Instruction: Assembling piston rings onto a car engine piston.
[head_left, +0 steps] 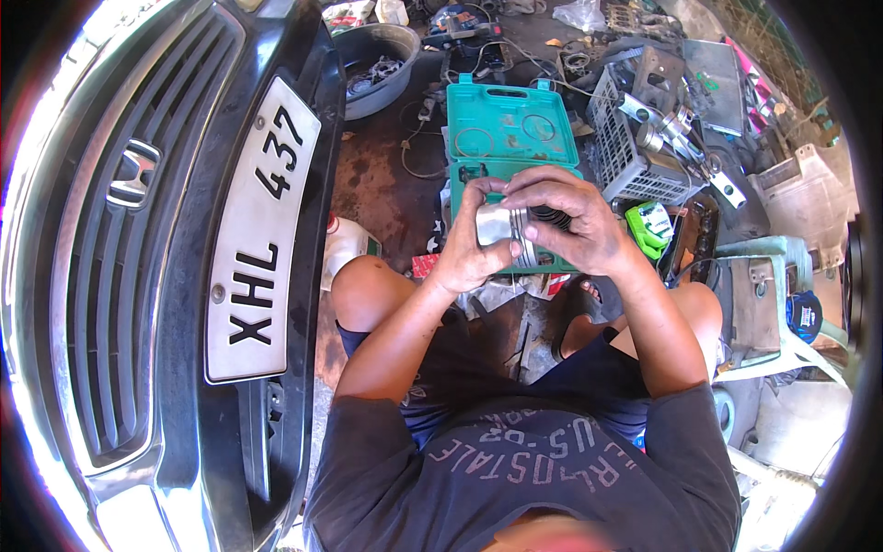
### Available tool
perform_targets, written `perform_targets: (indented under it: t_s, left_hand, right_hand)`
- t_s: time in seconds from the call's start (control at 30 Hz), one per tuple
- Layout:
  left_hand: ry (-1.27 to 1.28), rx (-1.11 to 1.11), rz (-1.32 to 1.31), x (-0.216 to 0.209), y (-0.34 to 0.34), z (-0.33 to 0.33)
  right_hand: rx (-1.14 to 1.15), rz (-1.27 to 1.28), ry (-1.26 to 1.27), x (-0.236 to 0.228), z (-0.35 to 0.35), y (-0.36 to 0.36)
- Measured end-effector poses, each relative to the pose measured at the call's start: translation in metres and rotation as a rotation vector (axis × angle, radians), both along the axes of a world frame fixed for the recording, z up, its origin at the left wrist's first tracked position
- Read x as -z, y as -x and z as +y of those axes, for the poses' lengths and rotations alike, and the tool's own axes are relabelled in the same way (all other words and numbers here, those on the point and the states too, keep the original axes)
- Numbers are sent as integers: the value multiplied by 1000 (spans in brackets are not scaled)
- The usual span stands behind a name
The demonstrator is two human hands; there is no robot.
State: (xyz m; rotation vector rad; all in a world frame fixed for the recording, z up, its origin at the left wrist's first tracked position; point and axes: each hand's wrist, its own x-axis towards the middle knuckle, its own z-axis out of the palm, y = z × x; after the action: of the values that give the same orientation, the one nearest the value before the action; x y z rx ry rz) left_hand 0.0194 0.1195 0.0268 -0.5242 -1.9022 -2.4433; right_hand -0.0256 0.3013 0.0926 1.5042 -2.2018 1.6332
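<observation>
In front of my body I hold a silvery engine piston (497,226) lying on its side. My left hand (463,245) is wrapped round its smooth side, thumb below and fingers above. My right hand (581,224) is closed over the ringed end, its thumb and fingertips against the thin piston rings (522,232). Whether a ring is lifted from its groove I cannot tell. Beneath both hands lies an open teal tool case (513,124), its lid tipped back. Black round parts in the case show partly behind my right fingers.
A car's front bumper (184,405) stands close on my left. At the right, a grey plastic crate (614,152) bears pistons with connecting rods (676,129). Farther off are a grey basin (414,55) and scattered parts. A white jug (345,247) stands by my left knee, a pale green chair (798,354) to the right.
</observation>
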Motion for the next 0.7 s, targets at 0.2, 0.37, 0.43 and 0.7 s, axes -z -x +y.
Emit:
perform_targets:
  t_s: [0.2,0.37,0.43,0.7]
  left_hand:
    - [-112,135,-100,3,0,2]
    - [-91,156,-93,6,0,1]
    - [-92,194,-137,4,0,0]
    - [-120,263,-237,-4,-5,0]
  right_hand:
    - [-38,-91,-3,-3,-2,-2]
    - [-136,-72,-72,-8,4,0]
    - [-150,-74,-51,-10,5,-1]
    - [-50,-150,-99,-4,0,-4]
